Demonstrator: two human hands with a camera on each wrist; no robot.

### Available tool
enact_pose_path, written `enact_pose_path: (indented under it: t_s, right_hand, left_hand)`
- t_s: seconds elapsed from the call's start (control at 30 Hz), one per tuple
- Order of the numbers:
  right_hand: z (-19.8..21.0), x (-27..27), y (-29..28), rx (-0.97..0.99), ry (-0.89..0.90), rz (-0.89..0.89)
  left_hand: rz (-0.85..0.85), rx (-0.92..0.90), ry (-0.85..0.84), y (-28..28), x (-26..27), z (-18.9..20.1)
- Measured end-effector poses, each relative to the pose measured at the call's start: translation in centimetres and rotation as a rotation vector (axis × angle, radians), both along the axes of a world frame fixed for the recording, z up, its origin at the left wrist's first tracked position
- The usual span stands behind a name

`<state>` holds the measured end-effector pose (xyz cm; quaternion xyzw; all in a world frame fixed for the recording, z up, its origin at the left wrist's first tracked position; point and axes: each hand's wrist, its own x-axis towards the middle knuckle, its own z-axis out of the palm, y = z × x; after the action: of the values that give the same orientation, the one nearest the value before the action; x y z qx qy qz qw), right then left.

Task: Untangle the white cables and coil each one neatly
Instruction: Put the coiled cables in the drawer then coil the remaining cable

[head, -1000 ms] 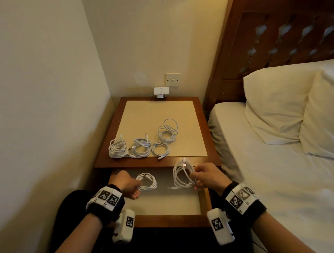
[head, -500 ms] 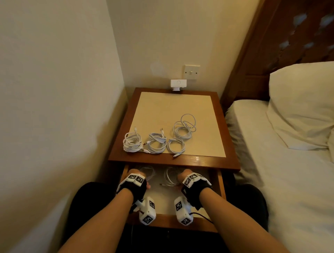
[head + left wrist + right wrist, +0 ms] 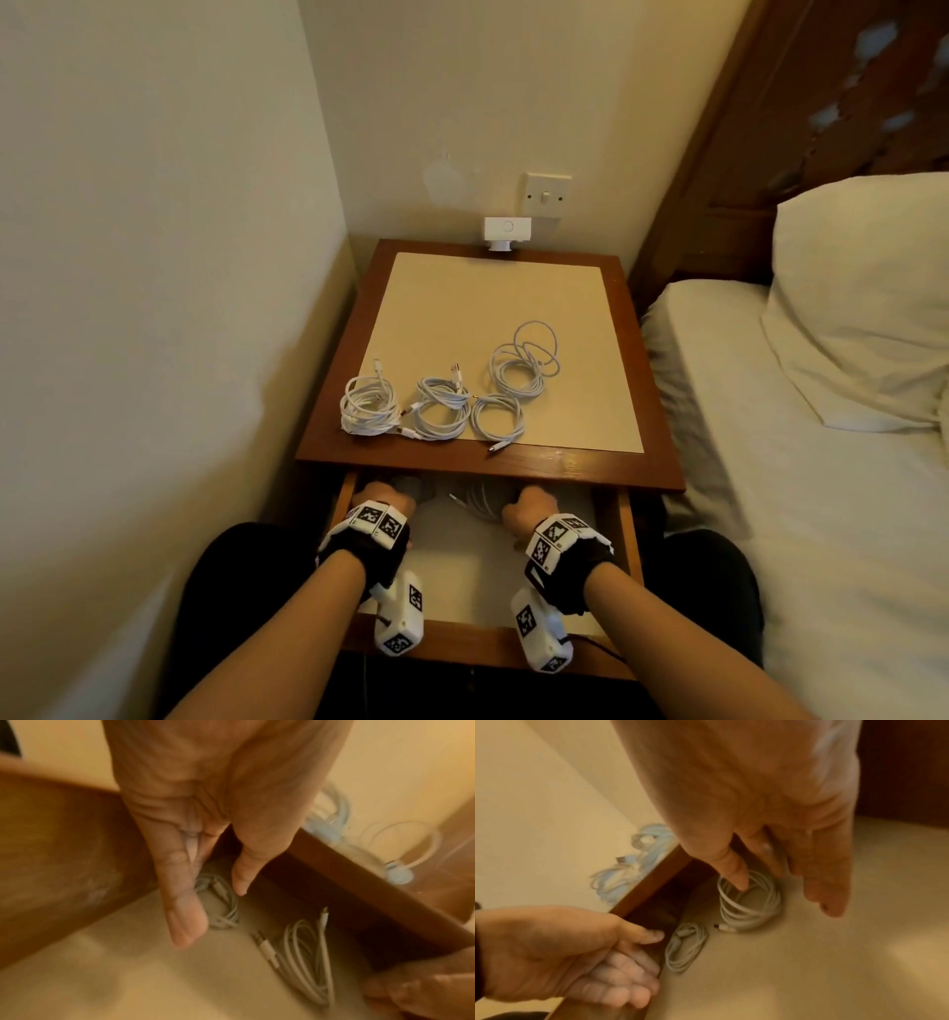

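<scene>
Both grips slack, drawer [image 3: 627,534] holding two cable coils [image 3: 750,902]

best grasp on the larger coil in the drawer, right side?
Pinch the bundled strands of the larger coil on its near arc, coming from above: it lies flat on the drawer floor, and the tabletop edge overhangs the far side. Avoid the loose plug end.
</scene>
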<state>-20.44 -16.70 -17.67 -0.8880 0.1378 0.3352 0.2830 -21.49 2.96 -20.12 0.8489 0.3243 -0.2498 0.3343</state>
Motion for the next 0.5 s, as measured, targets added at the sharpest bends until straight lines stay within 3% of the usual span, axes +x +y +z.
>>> enact_pose_path:
  t_s: [0.1, 0.23, 0.3, 0.4, 0.43, 0.5]
  right_hand:
    - [1.0, -0.3, -1.3, -0.003, -0.062, 0.048]
    - [3.3, 0.0, -3.0, 0.144, -0.180, 0.012]
    - [4.6, 0.8, -3.4, 0.196, -0.290, -0.039]
    - [6.4, 2.1, -3.2, 0.191, -0.443, -0.130]
    - [6.9, 2.5, -2.9, 0.192, -0.465, -0.154]
    - [7.3, 3.3, -2.3, 0.152, -0.456, -0.177]
  left_hand:
    - [-0.015, 0.036, 0.024, 0.4, -0.3, 2.5]
    - [-0.002, -0.012, -0.095, -0.6, -0.8, 7.5]
    - [-0.078, 0.123, -0.302, -0.9, -0.4, 9.7]
    - [-0.121, 0.243, -0.752, -2.0, 0.3, 12.6]
    - [-0.146, 0.258, -0.832, -2.3, 1.0, 12.8]
    - [-0.294, 0.306, -0.837, -2.6, 2.6, 12.9]
